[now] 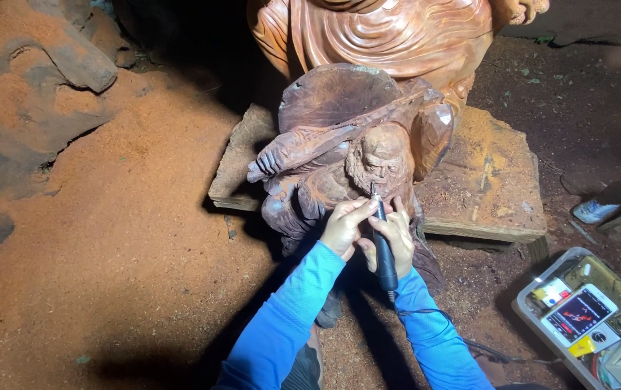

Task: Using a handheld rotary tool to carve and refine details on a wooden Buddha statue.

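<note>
Fingers of the right hand are wrapped shut around a dark rotary tool, held like a fat pen with the bit poking up past the fingertips into the beard of the carving. Left hand sits just beside it, fingers curled and closed, thumb and fingertips touching the tool near the tip, knuckles against the wood. Both arms are in blue sleeves. A cord trails from the tool's back end, below the right wrist, off toward the right. The carving is a reddish-brown bearded figure, right above the fingers, with a stick across its shoulder and a big round hat shape behind the head. It stands in front of a flat wood slab, which is up and right of the fingers. Beyond that, a bigger, paler statue with carved robe folds. Well off to the lower right of the hands there's a tray with a phone lying in it, screen lit. Red sawdust covers the floor everywhere left of the fingers.
</note>
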